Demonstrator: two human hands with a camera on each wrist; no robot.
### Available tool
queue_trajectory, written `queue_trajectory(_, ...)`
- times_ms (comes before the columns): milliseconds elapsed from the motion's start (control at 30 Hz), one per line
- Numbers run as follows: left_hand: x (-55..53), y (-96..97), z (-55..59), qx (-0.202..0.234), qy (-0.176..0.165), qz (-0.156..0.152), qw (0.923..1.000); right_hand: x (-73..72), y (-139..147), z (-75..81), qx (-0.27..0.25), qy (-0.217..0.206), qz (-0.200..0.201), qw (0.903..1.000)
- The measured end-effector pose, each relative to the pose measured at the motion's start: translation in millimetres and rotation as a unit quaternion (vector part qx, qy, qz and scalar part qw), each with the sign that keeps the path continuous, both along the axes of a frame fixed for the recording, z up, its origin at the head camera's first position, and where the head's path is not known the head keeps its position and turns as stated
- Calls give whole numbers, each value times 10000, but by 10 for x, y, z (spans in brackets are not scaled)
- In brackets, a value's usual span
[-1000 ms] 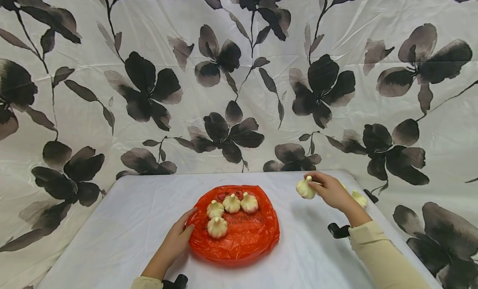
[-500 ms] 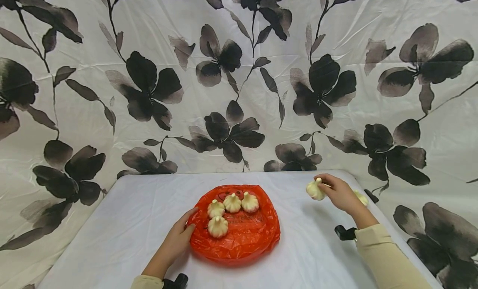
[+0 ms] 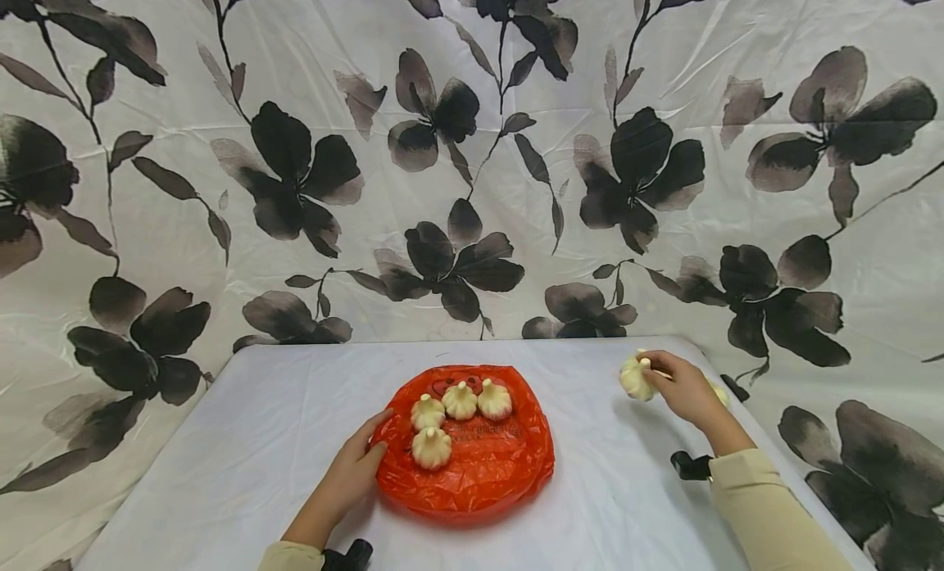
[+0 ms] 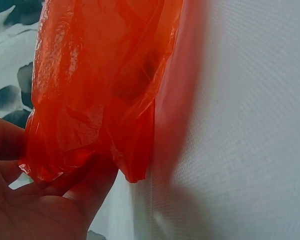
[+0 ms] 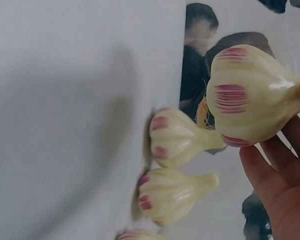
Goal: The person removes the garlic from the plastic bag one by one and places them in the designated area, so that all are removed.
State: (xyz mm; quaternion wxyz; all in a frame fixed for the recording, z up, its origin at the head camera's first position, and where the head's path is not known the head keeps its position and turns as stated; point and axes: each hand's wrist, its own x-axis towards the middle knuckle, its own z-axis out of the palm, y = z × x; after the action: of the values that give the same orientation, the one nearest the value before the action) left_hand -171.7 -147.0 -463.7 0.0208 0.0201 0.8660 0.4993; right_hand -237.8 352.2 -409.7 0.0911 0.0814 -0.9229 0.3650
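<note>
With the left hand, its fingers partly hidden, apparently gripping the red bag at its left edge, the right hand pinched a garlic bulb over the table at far right, near other bulbs, in what seemed a placing step calling next for gentle lowering.

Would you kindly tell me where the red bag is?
In the head view, the red bag sits centrally on the table, under four garlic bulbs, its left edge in the left grip.
</note>
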Motion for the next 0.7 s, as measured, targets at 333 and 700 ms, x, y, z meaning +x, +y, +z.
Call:
queue_trajectory(333, 38, -4, 9, -58, 53, 17, 10000, 4, 87, -108, 316, -37, -408, 9987)
queue_trajectory(700, 37, 6, 8, 0, 19, 42, 10000, -1, 182, -247, 496, -7, -591, 9970)
